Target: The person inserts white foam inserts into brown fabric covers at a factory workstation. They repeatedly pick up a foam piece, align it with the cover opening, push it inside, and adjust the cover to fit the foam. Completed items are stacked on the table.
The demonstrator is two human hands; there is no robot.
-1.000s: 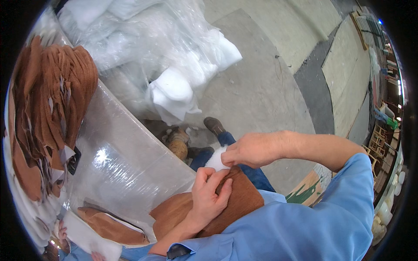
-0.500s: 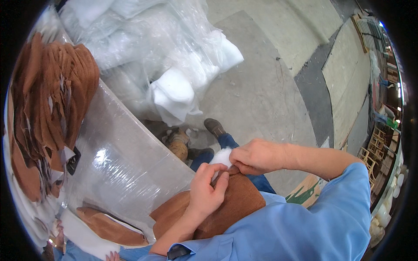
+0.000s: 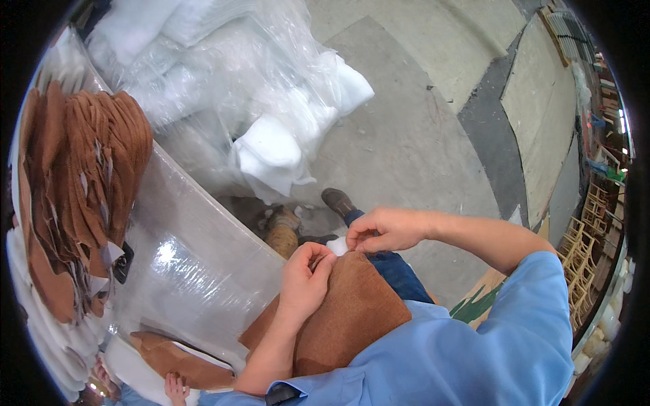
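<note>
A brown fabric cover (image 3: 352,304) lies across my lap, its far end held up at the middle of the view. White wadding (image 3: 336,246) pokes out beyond that far edge, between my hands. My left hand (image 3: 305,279) pinches the left side of the edge, thumb against forefinger. From the right, my right hand (image 3: 387,231) closes its curled fingers on the edge beside the wadding. The fingertips partly hide what they grip.
A wrapped, shiny table (image 3: 183,237) stands at the left, with a stack of brown fabric pieces (image 3: 88,176) on it. Plastic-bagged white padding (image 3: 264,145) fills the floor beyond. Another person's hand (image 3: 177,388) is beside a brown-and-white padded piece (image 3: 183,362) at lower left.
My right hand has shifted slightly left and away from me. My left hand has moved a little left. Less of the white wadding shows, and the cover lies flatter.
</note>
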